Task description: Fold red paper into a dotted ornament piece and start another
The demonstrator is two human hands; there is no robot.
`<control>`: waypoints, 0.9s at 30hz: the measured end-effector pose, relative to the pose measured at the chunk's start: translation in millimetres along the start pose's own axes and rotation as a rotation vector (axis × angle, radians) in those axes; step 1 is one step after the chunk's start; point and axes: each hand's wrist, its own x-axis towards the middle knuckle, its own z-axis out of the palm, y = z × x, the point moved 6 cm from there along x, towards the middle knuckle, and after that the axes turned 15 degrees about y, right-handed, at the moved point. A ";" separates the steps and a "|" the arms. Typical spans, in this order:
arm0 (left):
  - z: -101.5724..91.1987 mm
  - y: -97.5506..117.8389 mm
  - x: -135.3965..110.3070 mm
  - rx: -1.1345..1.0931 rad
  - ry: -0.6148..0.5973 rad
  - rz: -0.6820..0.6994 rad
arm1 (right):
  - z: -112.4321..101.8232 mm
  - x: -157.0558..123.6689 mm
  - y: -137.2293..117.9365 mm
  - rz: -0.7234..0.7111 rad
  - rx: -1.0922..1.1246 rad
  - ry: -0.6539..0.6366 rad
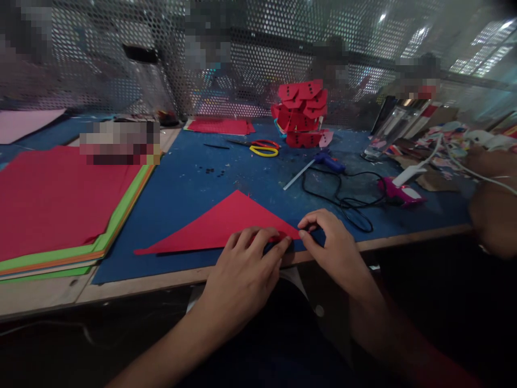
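A red sheet of paper (226, 221), folded into a wide triangle, lies near the front edge of the blue work surface. My left hand (248, 264) rests on its lower right part, fingers bent and pressing down on the long folded edge. At the paper's right corner is my right hand (333, 245), its thumb and forefinger closed around the tip. My left hand covers part of the folded edge. The paper's left corner sticks out as a narrow tip, slightly raised from the surface.
Left lies a stack of coloured paper (68, 199), red on top. Behind are scissors (264, 148), red paper cutouts (302, 113) and a blue glue gun (331, 161). Its black cable runs toward a magenta socket block (402, 193). Another person's arm (495, 215) is at right.
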 end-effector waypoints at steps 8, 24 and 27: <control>1.9 -0.4 -1.1 0.020 0.009 0.013 | -8.2 -0.2 -3.8 0.031 0.131 -0.005; 1.8 -1.8 -2.0 0.024 0.031 -0.004 | 9.6 -1.8 -19.6 -0.091 -0.052 0.015; 0.2 -2.6 -2.3 0.014 0.040 -0.016 | 9.8 -1.7 -19.9 -0.085 -0.059 0.017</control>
